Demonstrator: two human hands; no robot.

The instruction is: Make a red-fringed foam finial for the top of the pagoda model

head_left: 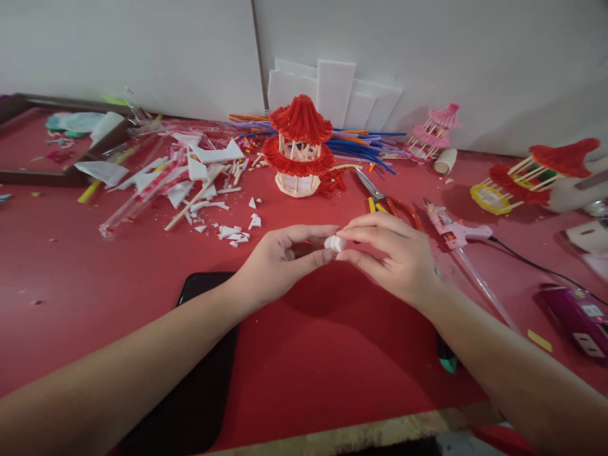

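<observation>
Between the fingertips of both hands is a small white lump point(335, 243), perhaps foam or clay; its exact kind is too small to tell. My left hand point(285, 256) pinches it from the left with thumb and fingers. From the right, my right hand point(394, 253) grips it the same way. Both hands hover over the red tabletop point(304, 354). Beyond them stands a model pavilion point(301, 145) with fuzzy red roofs and pale stick posts. Scissors point(380, 193) with red handles lie just behind my right hand, partly covered by it.
Left lie scraps of white foam point(216, 152), sticks and plastic wrappers, with a brown tray point(38, 177) beyond. Pipe cleaners point(365, 149) and foam sheets point(335, 95) are behind. To the right are a pink glue gun point(453, 228) and purple power box point(574, 316). A black tablet point(190, 380) lies under my left forearm.
</observation>
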